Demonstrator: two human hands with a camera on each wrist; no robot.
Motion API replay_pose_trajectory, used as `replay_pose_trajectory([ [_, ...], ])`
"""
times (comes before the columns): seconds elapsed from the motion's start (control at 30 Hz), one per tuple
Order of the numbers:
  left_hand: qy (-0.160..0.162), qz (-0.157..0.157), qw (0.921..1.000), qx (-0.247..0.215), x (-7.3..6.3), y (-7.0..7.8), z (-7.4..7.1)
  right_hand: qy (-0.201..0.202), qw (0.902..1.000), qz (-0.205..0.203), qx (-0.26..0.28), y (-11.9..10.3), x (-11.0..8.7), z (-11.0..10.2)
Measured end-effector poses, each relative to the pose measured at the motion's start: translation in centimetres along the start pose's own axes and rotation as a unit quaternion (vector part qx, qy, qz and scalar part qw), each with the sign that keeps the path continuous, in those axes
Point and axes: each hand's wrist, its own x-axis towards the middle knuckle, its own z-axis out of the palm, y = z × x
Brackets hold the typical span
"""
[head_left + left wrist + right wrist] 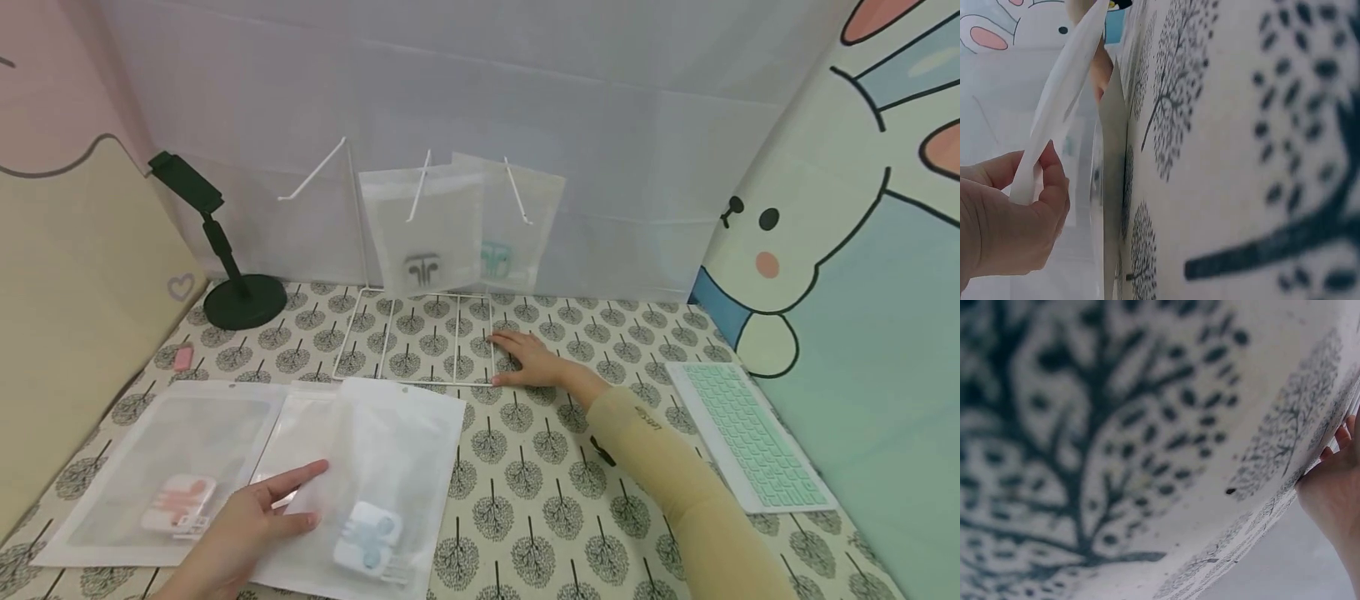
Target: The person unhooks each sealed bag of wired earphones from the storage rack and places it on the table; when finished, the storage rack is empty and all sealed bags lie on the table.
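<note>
Left hand [243, 525] pinches the raised left edge of the frosted pouch [408, 462], which extends rightward from it, near side; right hand [534, 362], fingers spread, touches the right rail of the white wire rack [457, 337]; pouch is thin, smooth, rectangular, translucent; pale-blue earphones [384, 527] on a white holder [366, 512] show inside.

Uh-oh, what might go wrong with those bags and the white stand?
The left hand pinches the bag with blue earphones by its edge, so it might slip free. That bag also partly covers another bag, which might get dragged along.

The stand is thin wire, and the right hand is at its base; a bump might shift it and make the two hanging bags swing or slide off.
</note>
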Motion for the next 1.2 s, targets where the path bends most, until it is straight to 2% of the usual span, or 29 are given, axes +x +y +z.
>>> replay_pose_trajectory([
  [0.07, -0.013, 0.001, 0.9999, -0.004, 0.2, 0.0, 0.8, 0.0, 1.0, -0.001, 0.0, 0.0, 0.0, 0.0],
  [0.13, -0.005, -0.003, 1.0, 0.006, 0.4, 0.3, 1.8, 0.002, 1.0, -0.004, 0.0, -0.1, -0.1, 0.0],
  [0.23, 0.031, -0.007, 0.9987, 0.04, 0.8, 0.9, 3.4, 0.004, 1.0, -0.006, 0.0, -0.1, -0.2, -0.1],
  [0.3, 0.06, -0.005, 0.9958, 0.068, 1.0, 1.2, 4.2, 0.008, 0.9999, -0.01, 0.001, -0.1, -0.2, -0.1],
  [0.4, 0.089, -0.004, 0.9917, 0.093, 1.5, 1.5, 5.3, 0.014, 0.9997, -0.017, 0.001, 0.0, -0.2, -0.1],
  [0.47, 0.101, -0.001, 0.9895, 0.103, 1.7, 1.6, 5.9, 0.018, 0.9996, -0.02, 0.0, 0.0, -0.2, 0.0],
  [0.57, 0.107, -0.005, 0.9903, 0.089, 2.0, 1.6, 6.7, 0.017, 0.9997, -0.018, -0.002, 0.1, -0.1, 0.0],
  [0.7, 0.094, -0.007, 0.9926, 0.076, 2.2, 1.6, 7.4, 0.008, 0.9999, -0.009, -0.004, 0.0, -0.1, -0.1],
  [0.87, 0.014, 0.0, 0.9983, 0.056, 2.2, 1.4, 7.4, 0.005, 0.9999, -0.012, -0.007, 0.0, 0.0, -0.1],
  [0.93, -0.023, 0.012, 0.9981, 0.056, 2.3, 1.3, 7.4, 0.005, 0.9999, -0.012, -0.008, 0.0, 0.0, -0.1],
  [1.03, -0.042, 0.039, 0.9947, 0.085, 2.4, 1.2, 7.5, 0.004, 0.9999, -0.01, -0.008, 0.0, 0.0, -0.1],
  [1.13, -0.036, 0.063, 0.9888, 0.131, 2.6, 1.2, 7.8, 0.003, 0.9999, -0.012, -0.01, 0.0, 0.0, -0.1],
  [1.2, -0.023, 0.08, 0.9807, 0.177, 2.8, 1.2, 8.1, 0.002, 0.9999, -0.013, -0.011, 0.0, 0.0, -0.2],
])
